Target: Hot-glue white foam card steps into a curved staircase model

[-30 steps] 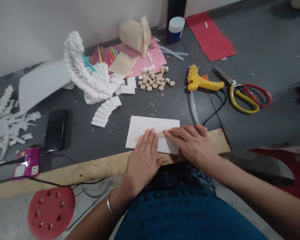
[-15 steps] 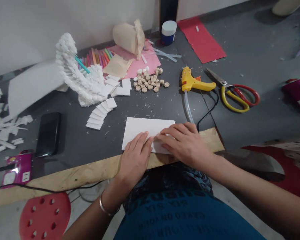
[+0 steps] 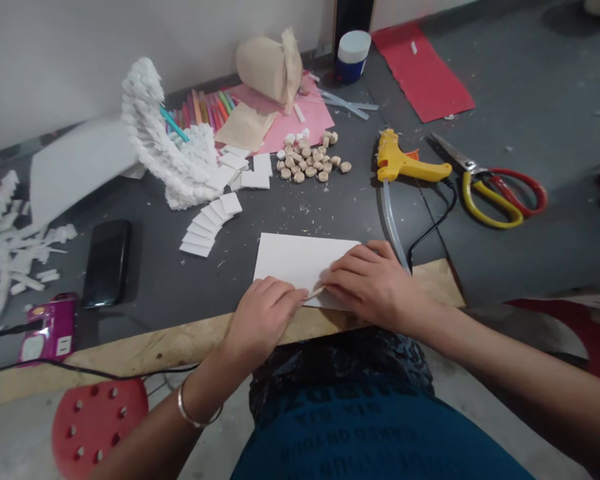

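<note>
A white sheet of board [image 3: 300, 257] lies at the table's front edge, partly covered by my hands. Across its lower part runs a thin beige stick-like roll [image 3: 315, 293], perhaps of paper; both its ends disappear under my fingers. My left hand [image 3: 265, 310], closed, grips the left end between thumb and fingertips. On the right end, the fingers of my right hand [image 3: 373, 283] are bent together and press it to the board. Behind the board stands a pile of small round beige coiled pieces [image 3: 313, 160].
To the right lie a yellow glue gun [image 3: 410, 163] with its cable and a pair of scissors [image 3: 485, 183]. Cut white squares [image 3: 205, 227], a white fluffy model [image 3: 155, 147], a black phone [image 3: 107, 263] and white scraps [image 3: 17, 247] are on the left. A red sheet [image 3: 425, 73] lies farther back.
My left hand has moved slightly left and down, its fingers curling from flat to closed. The thin roll now shows between both hands. The camera view has turned slightly left.
</note>
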A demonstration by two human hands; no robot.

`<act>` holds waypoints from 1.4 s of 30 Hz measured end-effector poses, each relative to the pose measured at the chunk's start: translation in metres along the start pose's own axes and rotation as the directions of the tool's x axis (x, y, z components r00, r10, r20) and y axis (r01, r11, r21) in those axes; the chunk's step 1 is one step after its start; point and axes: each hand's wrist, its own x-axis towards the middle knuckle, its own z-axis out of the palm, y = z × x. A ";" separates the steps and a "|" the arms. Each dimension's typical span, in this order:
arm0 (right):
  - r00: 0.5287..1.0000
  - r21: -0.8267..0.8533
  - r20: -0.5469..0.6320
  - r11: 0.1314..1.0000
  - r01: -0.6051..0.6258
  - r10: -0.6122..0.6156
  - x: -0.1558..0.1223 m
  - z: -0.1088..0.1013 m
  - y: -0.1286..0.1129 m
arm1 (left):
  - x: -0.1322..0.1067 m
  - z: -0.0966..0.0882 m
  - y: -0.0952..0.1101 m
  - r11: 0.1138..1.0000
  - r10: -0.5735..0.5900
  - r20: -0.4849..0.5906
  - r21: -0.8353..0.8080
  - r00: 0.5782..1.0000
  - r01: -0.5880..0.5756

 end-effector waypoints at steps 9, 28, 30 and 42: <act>0.991 0.205 0.102 0.973 -0.105 0.085 0.019 0.007 0.013 | 0.042 -0.023 -0.007 0.873 -0.257 0.254 -0.352 0.932 0.337; 0.994 0.095 0.079 0.992 -0.079 0.071 0.029 0.010 0.028 | 0.038 -0.017 -0.042 0.934 -0.152 0.109 -0.309 0.982 0.178; 0.995 0.093 0.081 0.994 -0.065 0.057 0.029 0.010 0.028 | 0.036 -0.017 -0.046 0.944 -0.105 0.094 -0.304 0.990 0.129; 0.997 0.092 0.072 0.996 -0.008 0.002 0.024 0.010 0.032 | 0.028 -0.012 -0.061 0.961 0.051 0.019 -0.272 0.999 -0.044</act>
